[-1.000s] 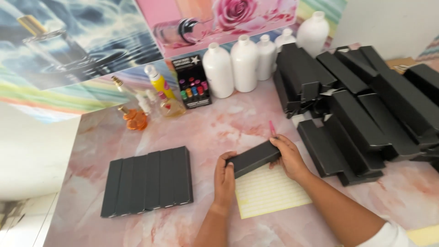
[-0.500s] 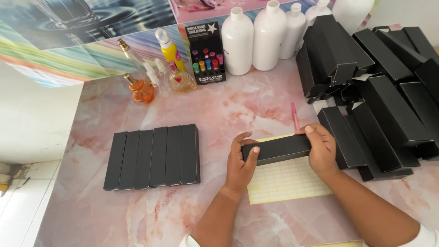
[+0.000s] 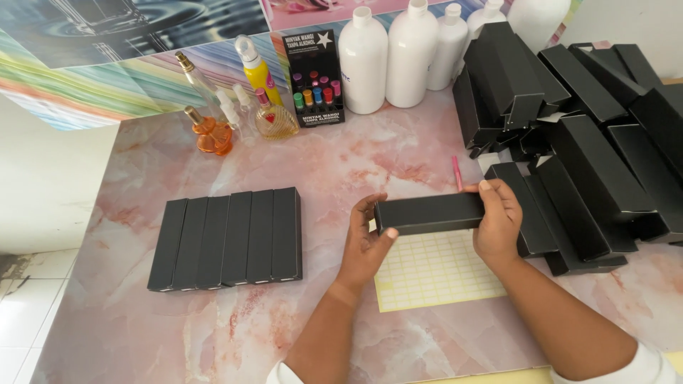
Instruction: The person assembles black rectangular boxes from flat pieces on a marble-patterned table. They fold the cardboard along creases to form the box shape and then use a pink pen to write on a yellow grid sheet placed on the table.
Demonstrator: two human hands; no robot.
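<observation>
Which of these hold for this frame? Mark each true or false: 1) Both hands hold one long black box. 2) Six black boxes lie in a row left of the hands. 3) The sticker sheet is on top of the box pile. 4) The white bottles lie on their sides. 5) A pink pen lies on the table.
1) True: the left hand and right hand grip the ends of the black box.
2) True: the row of boxes counts six.
3) False: the sticker sheet lies flat on the table, under the hands.
4) False: the white bottles stand upright.
5) True: the pink pen lies beside the box pile.
</observation>
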